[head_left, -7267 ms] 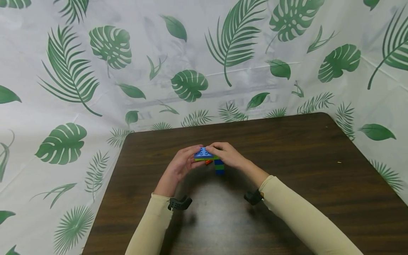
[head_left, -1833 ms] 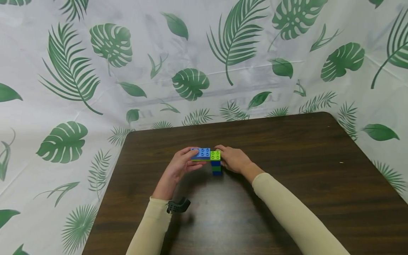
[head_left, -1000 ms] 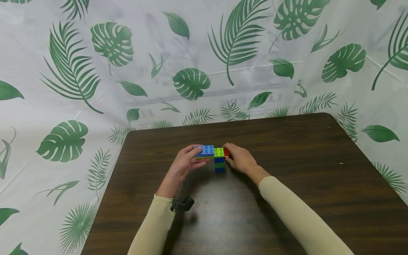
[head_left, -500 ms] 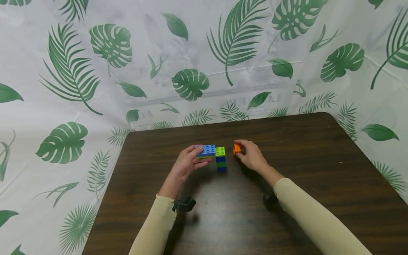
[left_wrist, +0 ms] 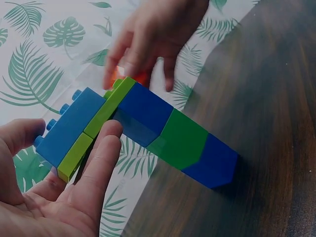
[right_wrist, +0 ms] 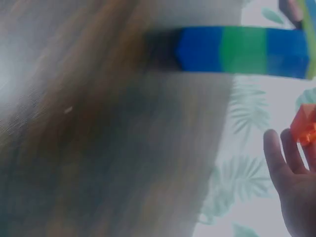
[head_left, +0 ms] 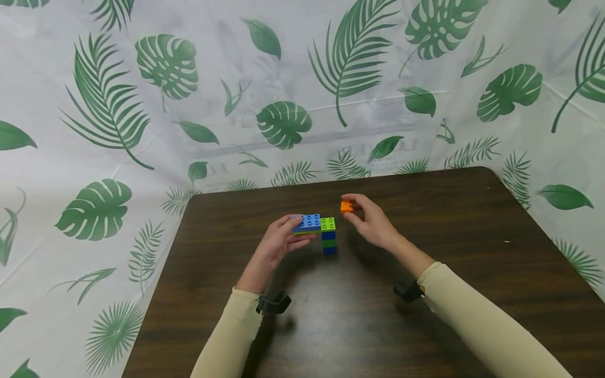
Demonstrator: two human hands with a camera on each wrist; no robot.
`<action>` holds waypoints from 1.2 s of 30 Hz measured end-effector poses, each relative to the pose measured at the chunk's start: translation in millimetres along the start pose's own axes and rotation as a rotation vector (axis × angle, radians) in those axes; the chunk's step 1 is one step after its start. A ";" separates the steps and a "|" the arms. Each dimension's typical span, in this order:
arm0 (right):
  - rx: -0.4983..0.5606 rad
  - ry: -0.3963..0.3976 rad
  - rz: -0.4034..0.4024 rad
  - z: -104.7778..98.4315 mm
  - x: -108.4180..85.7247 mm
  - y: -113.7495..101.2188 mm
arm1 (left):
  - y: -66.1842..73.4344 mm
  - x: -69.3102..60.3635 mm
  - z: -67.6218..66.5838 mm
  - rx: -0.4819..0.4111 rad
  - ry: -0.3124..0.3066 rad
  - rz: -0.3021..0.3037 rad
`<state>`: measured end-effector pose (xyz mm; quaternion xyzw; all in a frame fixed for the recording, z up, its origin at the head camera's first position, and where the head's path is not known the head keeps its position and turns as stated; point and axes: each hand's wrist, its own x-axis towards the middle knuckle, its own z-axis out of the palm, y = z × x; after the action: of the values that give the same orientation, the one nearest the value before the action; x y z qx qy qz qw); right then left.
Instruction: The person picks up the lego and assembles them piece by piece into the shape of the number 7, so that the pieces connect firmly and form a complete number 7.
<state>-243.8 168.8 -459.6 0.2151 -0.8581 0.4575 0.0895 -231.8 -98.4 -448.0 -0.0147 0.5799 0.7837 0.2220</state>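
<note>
A column of blue and green toy building bricks (head_left: 329,243) stands upright on the table. Lime pieces (left_wrist: 101,112) lie across its top and reach out to the left, bearing a long blue brick (head_left: 309,222). My left hand (head_left: 275,241) pinches this overhanging end, thumb on the blue brick and fingers beneath the lime layer. Right of the column and a little higher, my right hand (head_left: 375,223) pinches a small orange brick (head_left: 347,207) between thumb and fingers, apart from the build. In the right wrist view the orange brick (right_wrist: 304,124) is partly cut off by the frame edge.
The dark wooden table (head_left: 449,236) runs out to every side of the build. Behind it hangs a white leaf-print sheet (head_left: 208,79). A tiny pale speck (head_left: 507,242) lies on the table at the right. Both wrists wear black straps (head_left: 274,303).
Earlier, the right hand was on the blue brick, then beside the column. It has since moved right and up with the orange brick. The left hand keeps its hold, with the build shifted slightly right.
</note>
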 end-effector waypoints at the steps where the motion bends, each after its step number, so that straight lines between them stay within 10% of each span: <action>1: 0.009 0.002 -0.010 -0.4 0.9 -5.0 | 0.0 -0.1 -0.1 0.000 0.000 -0.001; 15: -0.235 -0.154 -0.160 4.8 2.8 -46.1 | 0.0 -0.3 -1.9 0.010 -0.031 0.013; 36: -0.363 -0.149 -0.185 9.1 4.6 -49.4 | -0.8 -1.2 -2.2 0.002 -0.049 0.016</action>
<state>-225.3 135.8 -426.2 0.3064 -0.9072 0.2684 0.1048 -230.9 -100.6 -449.1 0.0095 0.5750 0.7851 0.2298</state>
